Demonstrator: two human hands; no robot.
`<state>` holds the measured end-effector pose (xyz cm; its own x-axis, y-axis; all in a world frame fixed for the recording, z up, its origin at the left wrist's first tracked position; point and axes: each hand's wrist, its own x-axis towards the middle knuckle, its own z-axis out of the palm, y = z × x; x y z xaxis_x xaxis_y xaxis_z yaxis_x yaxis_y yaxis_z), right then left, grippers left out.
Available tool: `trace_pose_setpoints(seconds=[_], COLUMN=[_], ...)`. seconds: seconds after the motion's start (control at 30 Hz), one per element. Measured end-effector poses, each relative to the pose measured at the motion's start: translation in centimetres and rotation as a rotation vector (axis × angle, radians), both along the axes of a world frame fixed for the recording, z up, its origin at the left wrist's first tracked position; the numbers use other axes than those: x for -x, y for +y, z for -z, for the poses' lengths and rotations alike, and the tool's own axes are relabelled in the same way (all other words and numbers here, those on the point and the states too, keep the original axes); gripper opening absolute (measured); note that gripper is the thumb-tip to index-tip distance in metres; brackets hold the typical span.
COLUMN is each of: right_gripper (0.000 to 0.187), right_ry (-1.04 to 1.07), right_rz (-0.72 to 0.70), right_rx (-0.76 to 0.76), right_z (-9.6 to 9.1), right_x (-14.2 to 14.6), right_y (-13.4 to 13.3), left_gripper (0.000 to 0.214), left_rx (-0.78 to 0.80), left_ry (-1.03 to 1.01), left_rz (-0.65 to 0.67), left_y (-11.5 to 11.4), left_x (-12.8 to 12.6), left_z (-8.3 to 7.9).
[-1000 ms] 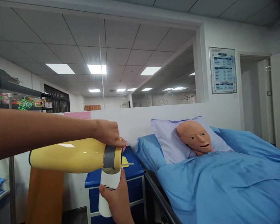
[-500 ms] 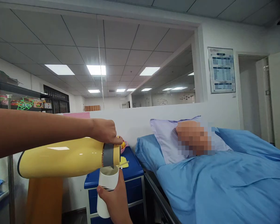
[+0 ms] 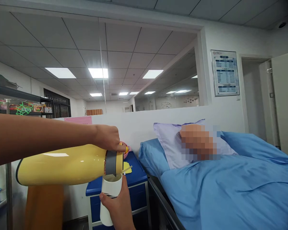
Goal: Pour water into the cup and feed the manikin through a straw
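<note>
Holding a big yellow jug [image 3: 62, 167] by its neck end, the left hand [image 3: 108, 137] sits on top with its fingers curled in. The handle is hidden, so I cannot tell just how the fingers wrap around it. The jug lies almost on its side, and its grey neck [image 3: 110, 163] points to the right. The right hand [image 3: 122, 204] holds a white cup [image 3: 107, 215] below, with the thumb on the near side. The cup is held up in the air, in front of the blue drawers, and leans a little. The jug's lip is right at the cup's top, touching it or very close. I cannot tell if any drink is running out.

To do this part well, tip the jug slowly, a tiny bit at a time. Keep the lip over the middle of the cup, not over its edge. A thin straw [image 3: 127, 169] pokes out of the cup to the right, so the jug should not push on it. Such a big jug is likely heavy, so a firm grip near the neck helps, and so does a steady wrist. The cup hand should keep quite still and hold low, away from the top, in case the drink is hot. Watch inside the cup, and lift the jug's neck before it gets too full. Spills could land on the blue surface [image 3: 138, 172] or the bed's blue blanket [image 3: 230, 191].
</note>
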<state>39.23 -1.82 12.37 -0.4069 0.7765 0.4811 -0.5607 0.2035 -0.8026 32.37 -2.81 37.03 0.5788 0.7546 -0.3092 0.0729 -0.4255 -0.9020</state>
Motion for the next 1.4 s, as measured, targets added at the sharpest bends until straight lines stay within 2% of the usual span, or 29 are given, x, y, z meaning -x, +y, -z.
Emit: trace_pose_setpoints(seconds=[0.13,0.27,0.43,0.6,0.67,0.93,1.0,1.13,1.23,1.4], right_gripper=[0.045,0.05,0.049,0.048,0.05,0.052,0.054,0.054,0.053,0.053], right_ry=[-0.001,0.022,0.029,0.022,0.023,0.022,0.03,0.02,0.013,0.025], right_rz=[-0.018,-0.003,0.004,0.013,0.012,0.017,-0.006,-0.013,-0.004,-0.006], right_rx=[0.0,0.01,-0.001,0.0,0.008,-0.001,0.002,0.011,0.001,0.016], right_z=[0.0,0.2,0.2,-0.1,-0.3,-0.4,-0.5,-0.3,-0.2,-0.5], right_x=[0.0,0.0,-0.1,-0.3,-0.4,-0.5,-0.6,-0.7,-0.9,-1.6], right_y=[-0.1,0.0,0.2,0.1,0.0,0.1,0.2,0.4,0.5,0.5], left_gripper=[0.039,0.035,0.032,0.033,0.033,0.037,0.04,0.044,0.046,0.041], left_rx=[0.024,0.021,0.006,-0.008,-0.004,0.012,0.013,0.003,0.033,0.015], left_ry=[-0.064,-0.164,-0.083,0.043,0.073,0.034,0.024,0.049,-0.032,-0.131], left_rz=[0.025,0.041,-0.083,-0.016,-0.029,-0.163,-0.152,-0.048,0.002,-0.085], left_y=[-0.1,0.0,0.0,0.2,0.1,0.1,0.2,0.7,0.9,0.8], left_x=[-0.2,0.0,-0.4,-0.7,-0.9,-1.8,-1.8,-1.5,-1.3,-1.7], left_z=[0.2,0.2,0.0,-0.1,-0.2,-0.4,-0.5,-0.5,-0.5,-0.6])
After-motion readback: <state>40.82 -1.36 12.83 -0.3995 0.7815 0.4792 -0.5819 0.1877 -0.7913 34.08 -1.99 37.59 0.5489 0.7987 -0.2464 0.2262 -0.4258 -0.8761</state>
